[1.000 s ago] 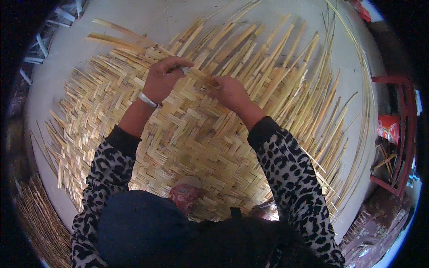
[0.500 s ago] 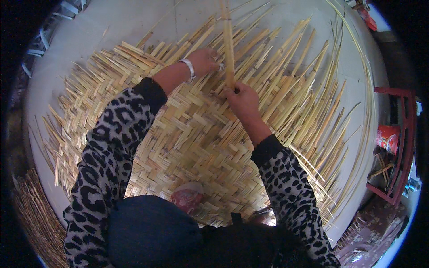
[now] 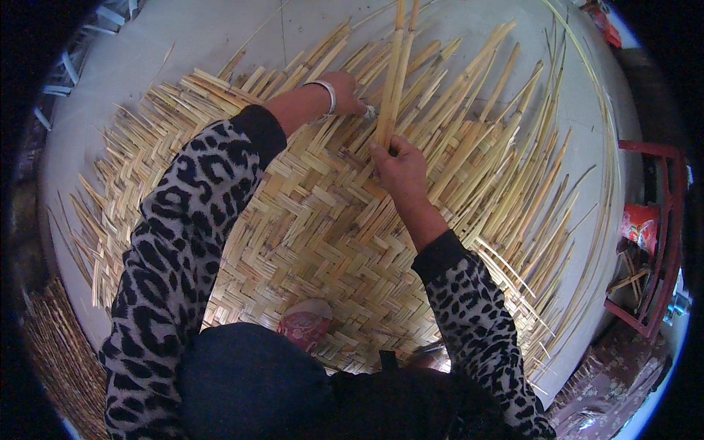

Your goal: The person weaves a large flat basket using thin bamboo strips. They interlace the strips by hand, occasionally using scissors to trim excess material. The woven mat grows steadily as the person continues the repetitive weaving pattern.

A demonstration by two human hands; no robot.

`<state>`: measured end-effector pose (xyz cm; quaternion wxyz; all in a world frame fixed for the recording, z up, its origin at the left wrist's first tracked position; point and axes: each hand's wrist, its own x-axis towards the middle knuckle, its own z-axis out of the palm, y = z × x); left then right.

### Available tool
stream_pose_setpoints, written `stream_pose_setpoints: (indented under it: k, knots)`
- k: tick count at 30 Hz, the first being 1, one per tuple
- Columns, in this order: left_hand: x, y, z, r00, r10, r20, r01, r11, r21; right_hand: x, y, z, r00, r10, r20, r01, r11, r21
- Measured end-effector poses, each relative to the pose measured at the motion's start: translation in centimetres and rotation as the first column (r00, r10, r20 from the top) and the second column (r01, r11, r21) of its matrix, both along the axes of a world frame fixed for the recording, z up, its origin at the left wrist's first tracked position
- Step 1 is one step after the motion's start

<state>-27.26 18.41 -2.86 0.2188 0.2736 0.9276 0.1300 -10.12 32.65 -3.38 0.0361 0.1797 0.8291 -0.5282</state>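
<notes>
R hand (image 3: 400, 167) pinches the base of two long upright bamboo strips (image 3: 394, 73) at the woven mat (image 3: 315, 235) center-top. L hand (image 3: 345, 94) just beside, fingers closed on a strip edge w/ a small tool; grip partly hidden. Loose strips (image 3: 513, 147) fan out on the right. Pink shoe (image 3: 304, 323) on the mat's near edge. Red rack (image 3: 660, 242) far right.

A second ago I saw both hands close together on the woven mat (image 3: 308, 235), with no strips raised. Since then the left hand (image 3: 341, 92) has reached further out across the weave, the arm stretching with it, and the right hand (image 3: 400, 165) has shifted nearer the mat's middle. A pair of long strips (image 3: 392, 73) (flat before) now stands lifted, running to the picture's top edge.
</notes>
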Motion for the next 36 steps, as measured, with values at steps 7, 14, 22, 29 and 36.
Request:
stream_pose_setpoints:
  k: [7,14,22,29,36]
  knots:
    - [0.0,0.4,0.8,0.969,0.017,0.248,-0.044,0.994,0.103,0.6,-0.3,0.0,0.995,-0.098,-0.032,0.094,0.990,-0.102]
    - [1.8,0.4,0.2,0.896,0.028,0.443,-0.205,0.911,0.357,1.4,-0.9,-0.6,0.979,-0.190,-0.079,0.185,0.981,-0.064]
    - [2.4,-0.1,-1.0,0.934,0.095,0.344,-0.253,0.857,0.449,0.8,-0.7,-3.1,0.966,-0.260,-0.014,0.251,0.945,-0.210]
    - [2.4,-1.2,1.1,0.936,-0.050,0.348,-0.128,0.874,0.469,0.3,-0.1,-2.5,0.989,0.076,-0.130,-0.056,0.987,0.150]
    - [3.3,-0.9,0.6,0.595,-0.116,0.795,-0.650,0.513,0.561,-1.8,2.0,-0.7,0.966,0.256,0.039,-0.252,0.964,-0.086]
